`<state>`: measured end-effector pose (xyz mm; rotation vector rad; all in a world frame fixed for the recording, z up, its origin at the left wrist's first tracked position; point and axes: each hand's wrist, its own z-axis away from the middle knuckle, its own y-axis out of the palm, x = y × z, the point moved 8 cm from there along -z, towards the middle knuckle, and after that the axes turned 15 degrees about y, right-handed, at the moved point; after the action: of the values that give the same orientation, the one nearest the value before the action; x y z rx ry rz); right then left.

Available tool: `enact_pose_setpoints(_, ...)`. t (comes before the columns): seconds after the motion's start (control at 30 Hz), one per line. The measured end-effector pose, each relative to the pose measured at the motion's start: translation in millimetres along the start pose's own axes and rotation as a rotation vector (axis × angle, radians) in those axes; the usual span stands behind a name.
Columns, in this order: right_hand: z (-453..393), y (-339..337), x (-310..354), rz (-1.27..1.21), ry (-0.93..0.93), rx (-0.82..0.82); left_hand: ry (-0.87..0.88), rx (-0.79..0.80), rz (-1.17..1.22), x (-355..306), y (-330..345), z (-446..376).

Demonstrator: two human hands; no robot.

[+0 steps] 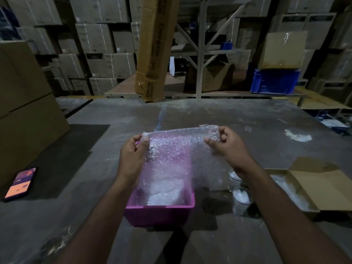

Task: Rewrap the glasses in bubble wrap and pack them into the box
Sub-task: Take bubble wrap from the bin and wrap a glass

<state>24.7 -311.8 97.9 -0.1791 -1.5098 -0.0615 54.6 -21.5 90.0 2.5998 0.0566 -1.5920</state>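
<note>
I am holding both arms stretched forward, forearms bare. My left hand (131, 151) is pinching with thumb and curled fingers, knuckles up. My right hand (226, 143) is raised level with it, well apart, fingers curled, also pinching.

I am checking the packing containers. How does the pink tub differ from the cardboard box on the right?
The pink tub is plastic, deep and straight ahead; the cardboard box is brown, shallow, with flaps open, to the right. The bubble wrap sheet held by the left hand and right hand hangs over the tub, not the box. Both rest on the table.
</note>
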Motion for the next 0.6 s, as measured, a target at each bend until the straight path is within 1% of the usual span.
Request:
enact_pose_setpoints(0.03, -0.2, -4.8, -10.4, 0.024, 0.045, 0.010, -0.018, 0.017, 0.013, 0.8, 6.0, 1.4)
enact_pose_setpoints(0.1, 2.7, -15.4, -24.9, 0.058, 0.091, -0.016, -0.055, 0.116, 0.047, -1.0, 21.4, 6.4)
enact_pose_setpoints(0.2, 9.8, -39.6, -21.9, -0.091, 0.084, -0.144, -0.125, 0.323, 0.018, 4.2, 41.8, 11.9)
enact_pose_setpoints(0.23, 12.6, -47.7, -19.4, -0.124, 0.083, -0.185, -0.139, 0.373, 0.029, 4.1, 48.4, 14.7)
enact_pose_setpoints(0.27, 15.0, -55.5, -18.9, -0.131, 0.090, -0.209, -0.146, 0.387, 0.040, 5.3, 53.4, 15.4)
enact_pose_setpoints(0.33, 20.8, -64.5, -23.1, -0.085, 0.137, -0.207, -0.138, 0.340, 0.048, 4.7, 58.9, 14.0)
enact_pose_setpoints(0.4, 28.2, -66.5, -28.6, 0.004, 0.183, -0.167, -0.124, 0.275, 0.057, -0.3, 65.0, 14.0)
enact_pose_setpoints(0.47, 35.8, -65.0, -32.9, 0.062, 0.190, -0.125, -0.097, 0.233, 0.063, -3.6, 70.7, 14.3)
enact_pose_setpoints(0.5, 37.9, -65.7, -34.2, 0.050, 0.180, -0.116, -0.090, 0.219, 0.075, -4.4, 72.7, 14.5)
enact_pose_setpoints(0.6, 43.2, -74.8, -32.5, -0.114, 0.112, -0.150, -0.060, 0.215, 0.092, -6.1, 78.5, 15.3)
